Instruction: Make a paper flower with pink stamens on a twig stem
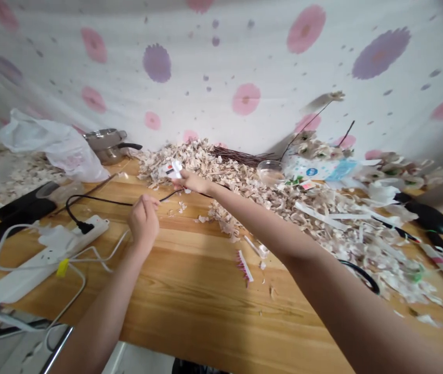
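"Hands: count and condition?"

"Two. With the view's middle as clock centre, the left hand (143,221) sits between eight and nine o'clock, fingertips pinching one thin black cord (104,198). The right hand (191,182), near nine, pinches one small white object with red and black marks (173,169)."

"Cord's origin?"

"One black plug (86,227), seated in one long white plastic power strip (18,284), between eight and nine, beyond the left hand."

"Loose items?"

"One narrow white strip with pink teeth (247,267), between five and six; one round clear plastic tub (270,172), between two and three. Curled pale scraps (194,155): heaped, uncountable."
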Tool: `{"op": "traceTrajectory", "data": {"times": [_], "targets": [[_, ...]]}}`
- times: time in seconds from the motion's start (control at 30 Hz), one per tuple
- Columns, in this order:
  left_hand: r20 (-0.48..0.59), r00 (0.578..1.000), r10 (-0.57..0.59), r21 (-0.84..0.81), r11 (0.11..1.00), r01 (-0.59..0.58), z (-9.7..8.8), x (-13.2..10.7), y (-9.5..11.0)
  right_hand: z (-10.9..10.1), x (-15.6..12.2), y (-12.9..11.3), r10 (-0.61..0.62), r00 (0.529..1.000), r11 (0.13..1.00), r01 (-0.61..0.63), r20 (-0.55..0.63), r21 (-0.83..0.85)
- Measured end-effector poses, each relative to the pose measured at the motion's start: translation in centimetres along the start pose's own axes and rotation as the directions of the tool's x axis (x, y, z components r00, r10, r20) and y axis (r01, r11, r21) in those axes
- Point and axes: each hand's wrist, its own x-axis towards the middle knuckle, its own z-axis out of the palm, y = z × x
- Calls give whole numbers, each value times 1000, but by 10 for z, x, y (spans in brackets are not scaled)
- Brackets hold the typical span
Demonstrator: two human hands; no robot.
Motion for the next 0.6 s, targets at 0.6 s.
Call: {"op": "traceTrajectory", "data": {"times": [0.6], "targets": [[290, 725, 624, -377, 771, -513, 7, -40, 50, 35, -6, 6, 112, 992, 909, -123, -51, -397]]}}
